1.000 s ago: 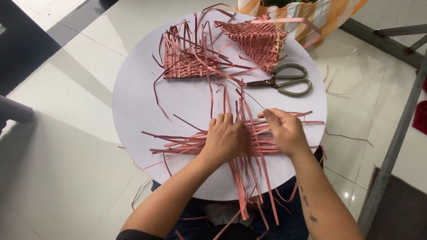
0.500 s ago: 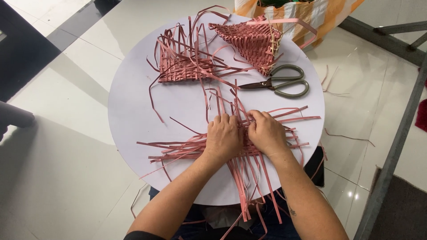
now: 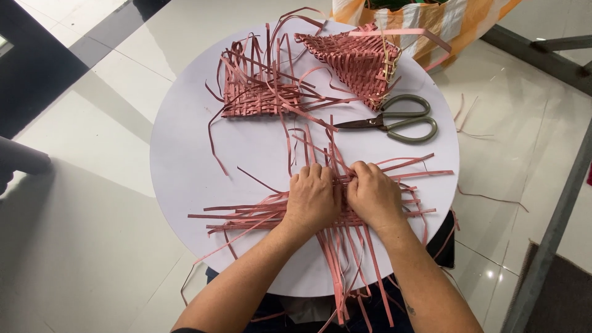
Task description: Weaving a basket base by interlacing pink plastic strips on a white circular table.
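Crossed pink strips [image 3: 345, 213] pinned flat on round white table [image 3: 185, 160].
Left hand [image 3: 313, 198] and right hand [image 3: 374, 195] are pressed side by side, fingers curled onto the crossing so the weave is held tight.

We have a single head view, looking steeply down from close above onto the round white table [image 3: 185, 160], near edge at bottom.
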